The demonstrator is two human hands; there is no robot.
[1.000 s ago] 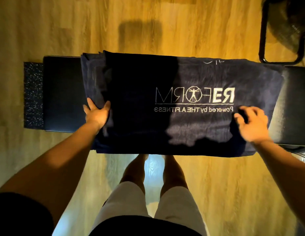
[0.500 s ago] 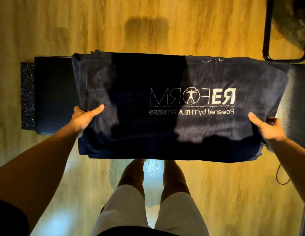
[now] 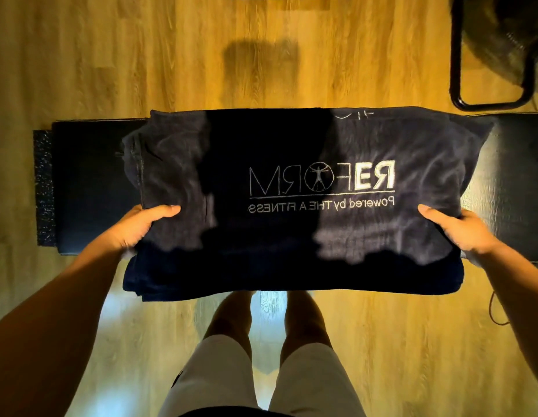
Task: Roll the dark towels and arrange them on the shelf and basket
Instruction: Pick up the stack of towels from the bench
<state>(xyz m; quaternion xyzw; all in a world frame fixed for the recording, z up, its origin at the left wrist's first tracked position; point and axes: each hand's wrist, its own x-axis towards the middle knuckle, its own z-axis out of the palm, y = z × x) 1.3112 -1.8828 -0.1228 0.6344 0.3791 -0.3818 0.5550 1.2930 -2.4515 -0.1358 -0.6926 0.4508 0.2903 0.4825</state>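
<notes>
A stack of dark navy towels (image 3: 291,145) lies across a black padded bench (image 3: 87,182). The top towel shows a pale "REFORM" logo, upside down to me. My left hand (image 3: 141,227) grips the stack's left end, thumb on top and fingers hidden under the cloth. At the right end my right hand (image 3: 460,230) grips the same way, thumb lying on the towel. The stack's near edge hangs over the bench toward my legs.
The bench runs left to right over a wooden floor (image 3: 141,55). A speckled dark mat (image 3: 44,188) sits at its left end. A black metal frame (image 3: 490,97) stands at the far right. A thin cable (image 3: 496,311) lies on the floor at right.
Both hands went from resting on top of the towels to gripping the stack's two ends with thumbs on top. The ends have bunched inward and the stack has shifted toward me.
</notes>
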